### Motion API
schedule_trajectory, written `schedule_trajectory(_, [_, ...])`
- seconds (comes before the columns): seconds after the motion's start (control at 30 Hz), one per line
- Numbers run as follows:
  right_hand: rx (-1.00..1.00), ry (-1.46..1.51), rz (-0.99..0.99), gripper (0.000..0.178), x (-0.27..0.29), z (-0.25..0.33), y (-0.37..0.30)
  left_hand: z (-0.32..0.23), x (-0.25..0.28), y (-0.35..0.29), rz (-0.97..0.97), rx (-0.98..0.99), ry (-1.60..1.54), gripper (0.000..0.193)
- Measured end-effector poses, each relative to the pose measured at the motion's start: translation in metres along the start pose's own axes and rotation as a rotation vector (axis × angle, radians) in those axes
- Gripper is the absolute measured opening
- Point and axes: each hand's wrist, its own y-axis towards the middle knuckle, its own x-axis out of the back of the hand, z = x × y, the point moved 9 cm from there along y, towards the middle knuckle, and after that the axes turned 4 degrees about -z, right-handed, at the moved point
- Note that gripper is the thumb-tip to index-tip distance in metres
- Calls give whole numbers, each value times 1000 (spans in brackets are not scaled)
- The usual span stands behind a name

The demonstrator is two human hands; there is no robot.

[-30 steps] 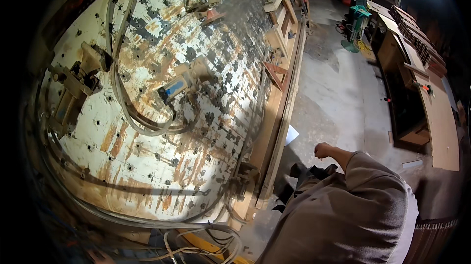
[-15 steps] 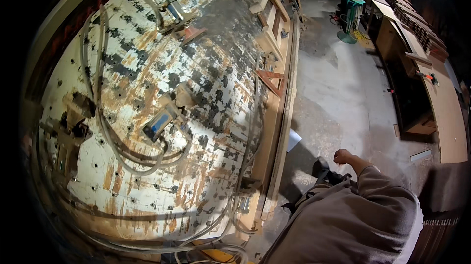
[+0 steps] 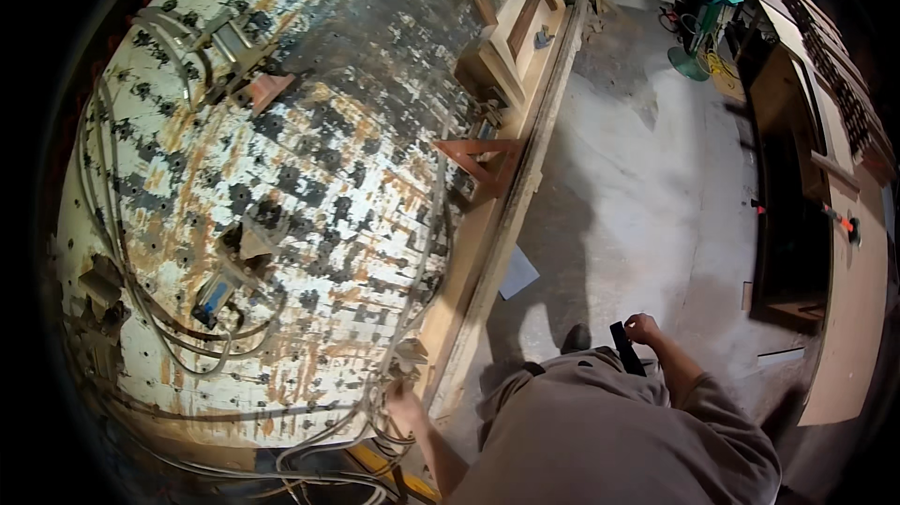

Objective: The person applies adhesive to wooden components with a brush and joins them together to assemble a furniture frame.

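My left hand (image 3: pixel 405 407) reaches to the near edge of the big worn table (image 3: pixel 309 308). It is at the grey hoses (image 3: pixel 319 439) and just below a small clamp-like fitting (image 3: pixel 408 360). Its fingertips blend into the hoses, so their grip is unclear. My right hand (image 3: pixel 641 327) is in front of my body, above the floor, with its fingers curled closed. A flat black strip (image 3: pixel 626 349) shows right beside those fingers. Whether they hold it I cannot make out.
On the table lie a blue-and-silver cylinder clamp (image 3: pixel 217 297) and a reddish wooden triangle (image 3: pixel 486 165). A wooden rail (image 3: pixel 497 252) edges it, with a wooden frame (image 3: pixel 506 36) farther off. White paper (image 3: pixel 518 272) lies on the floor. A workbench (image 3: pixel 848 317) holding an orange-and-black tool (image 3: pixel 842 222) stands right.
My left hand has come into view at the table's near edge. The view has shifted, and the black strip now shows by my right hand, which stays closed.
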Motion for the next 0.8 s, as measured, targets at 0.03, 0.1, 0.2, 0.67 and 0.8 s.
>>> schedule_trajectory(0.03, [27, -34, -67, 23, 24, -4, 6, -22, -37, -15, 93, 102, -96, 19])
schedule_trajectory(0.1, [-26, 29, -150, 22, 55, -12, 13, -35, -101, -18, 179, 138, -172, 16])
schedule_trajectory(0.2, [-218, 298, -71, 25, 72, -39, 52, -128, -179, 6, 265, -113, 136, 18])
schedule_trajectory(0.67, [-692, 712, -132, 21, 256, -116, 192, -533, -645, 168, 580, -470, 26, 29])
schedule_trajectory(0.8, [-647, 816, -175, 22, 314, -92, 263, -624, -735, 243, 575, -374, -95, 37])
